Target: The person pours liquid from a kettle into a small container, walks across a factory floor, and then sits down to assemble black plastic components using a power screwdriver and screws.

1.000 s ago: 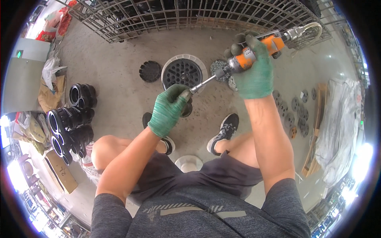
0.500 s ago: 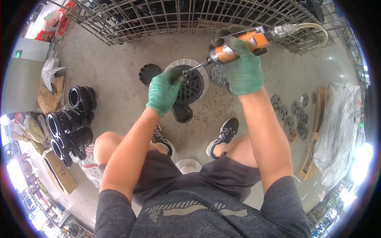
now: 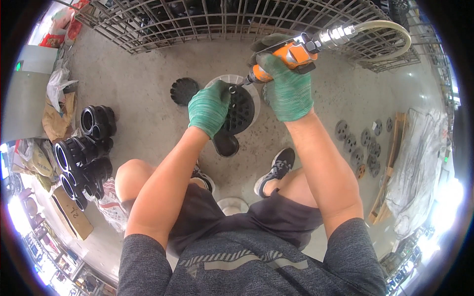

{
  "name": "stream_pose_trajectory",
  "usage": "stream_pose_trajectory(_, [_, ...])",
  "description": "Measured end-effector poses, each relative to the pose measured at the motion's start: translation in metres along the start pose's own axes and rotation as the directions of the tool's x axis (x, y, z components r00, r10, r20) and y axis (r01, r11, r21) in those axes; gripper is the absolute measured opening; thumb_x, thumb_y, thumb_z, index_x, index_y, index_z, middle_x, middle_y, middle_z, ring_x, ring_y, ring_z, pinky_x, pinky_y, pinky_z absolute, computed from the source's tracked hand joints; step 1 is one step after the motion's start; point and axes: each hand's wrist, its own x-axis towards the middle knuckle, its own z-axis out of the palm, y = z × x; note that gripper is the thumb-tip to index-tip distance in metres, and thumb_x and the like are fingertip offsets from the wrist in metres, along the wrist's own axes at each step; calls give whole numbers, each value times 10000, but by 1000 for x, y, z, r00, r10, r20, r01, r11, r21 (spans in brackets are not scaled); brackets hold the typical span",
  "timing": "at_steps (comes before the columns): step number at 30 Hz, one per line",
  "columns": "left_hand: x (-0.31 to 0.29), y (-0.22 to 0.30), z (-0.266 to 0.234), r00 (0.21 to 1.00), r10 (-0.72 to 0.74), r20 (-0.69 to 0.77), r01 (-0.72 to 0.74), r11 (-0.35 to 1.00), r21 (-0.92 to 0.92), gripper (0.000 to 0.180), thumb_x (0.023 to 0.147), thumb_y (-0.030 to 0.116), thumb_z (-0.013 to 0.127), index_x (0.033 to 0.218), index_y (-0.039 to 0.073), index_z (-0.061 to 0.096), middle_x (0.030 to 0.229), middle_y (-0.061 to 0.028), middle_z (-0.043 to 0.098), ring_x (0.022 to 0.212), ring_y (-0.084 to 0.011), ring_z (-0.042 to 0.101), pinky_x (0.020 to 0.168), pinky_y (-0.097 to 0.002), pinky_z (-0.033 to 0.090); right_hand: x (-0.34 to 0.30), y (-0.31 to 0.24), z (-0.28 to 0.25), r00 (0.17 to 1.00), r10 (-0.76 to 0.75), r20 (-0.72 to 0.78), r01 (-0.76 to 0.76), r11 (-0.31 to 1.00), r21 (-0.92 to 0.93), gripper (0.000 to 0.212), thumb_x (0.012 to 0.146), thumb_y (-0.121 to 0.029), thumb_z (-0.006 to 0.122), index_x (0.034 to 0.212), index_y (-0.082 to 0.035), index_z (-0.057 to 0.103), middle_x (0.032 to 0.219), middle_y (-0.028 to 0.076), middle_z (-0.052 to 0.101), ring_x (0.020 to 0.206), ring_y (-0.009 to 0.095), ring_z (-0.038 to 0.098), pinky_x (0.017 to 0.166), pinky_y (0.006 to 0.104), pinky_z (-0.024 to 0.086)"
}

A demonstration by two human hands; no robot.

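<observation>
- Landmark = black round grate part (image 3: 241, 109), seated on a white ring (image 3: 254, 91) on the concrete floor (image 3: 148, 113), just in front of my feet.
- Change since a second ago: both hands came down and in from mid-air to the grate part. The tool was held up and away from it then; now its tip is on the part's upper left edge.
- Left hand (image 3: 210, 107), green glove: fingers curled over the left rim of the grate part, pressing or steadying it. Closed on the rim.
- Right hand (image 3: 287, 89), green glove: fingers wrapped tight round the orange air tool (image 3: 289, 54), just above and right of the grate part, tool angled down-left.
- Clear hose (image 3: 390, 30) loops off the tool's back end, up and right of the grate part.
- Can't tell whether the tip actually touches metal or the glove; the contact spot is tiny.
- My read: the approach is done and the tool is set on the work spot, so the fastening or grinding step looks about to run. Left hand is very close to the tip, so there's a slip risk.
- A second black round disc (image 3: 183, 91) lies on the floor left of the grate part, untouched.
- A dark oval piece (image 3: 225, 144) sits right below the grate part, toward my shoes.
- Black pipe fittings (image 3: 84, 148) are stacked well off to the left of the grate part; small flanges (image 3: 358, 143) lie well off to its right.
- Wire cage (image 3: 222, 19) stands behind it.
</observation>
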Motion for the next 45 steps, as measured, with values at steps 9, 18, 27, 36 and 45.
stream_pose_trajectory(9, [-3, 6, 2, 1000, -29, 1, 29, 997, 77, 163, 919, 207, 577, 1016, 91, 639, 988, -175, 680, 887, -394, 649, 768, -482, 516, -4, 3, 9, 994, -58, 97, 65, 995, -72, 274, 804, 26, 690, 1063, -44, 633, 970, 56, 699, 845, 132, 659, 751, 278, 563])
stream_pose_trajectory(18, [-13, 7, -12, 989, -139, 41, 135, 985, 103, 172, 949, 223, 542, 1014, 79, 609, 939, -195, 683, 846, -411, 649, 739, -502, 514, -8, 7, 31, 958, -3, 288, 64, 977, -202, 359, 791, 0, 755, 1123, -45, 627, 990, 4, 691, 854, 85, 636, 797, 245, 547])
stream_pose_trajectory(27, [-27, 1, -8, 989, -145, -12, 145, 988, 50, 204, 969, 224, 497, 1105, 130, 617, 928, -189, 688, 829, -410, 651, 729, -505, 514, -6, 8, 38, 930, 6, 367, 99, 959, -267, 398, 779, -6, 763, 1149, -45, 620, 1012, 12, 696, 889, 93, 647, 826, 258, 548])
stream_pose_trajectory(36, [-31, 0, -5, 996, -79, -32, 79, 997, 7, 226, 985, 178, 497, 1179, 95, 577, 889, -197, 680, 794, -428, 629, 671, -499, 504, -5, 7, 37, 922, 7, 388, 131, 936, -327, 278, 803, -18, 737, 1065, -59, 655, 960, 5, 691, 881, 89, 636, 819, 261, 543])
stream_pose_trajectory(45, [-35, -22, -3, 988, -129, -83, 81, 899, -431, 268, 969, 237, 518, 1133, 40, 596, 947, -229, 677, 824, -394, 656, 740, -448, 527, -7, -32, 31, 961, -95, 260, 152, 966, -211, 245, 797, -136, 723, 1002, -21, 656, 870, 80, 688, 780, 160, 679, 734, 328, 583])
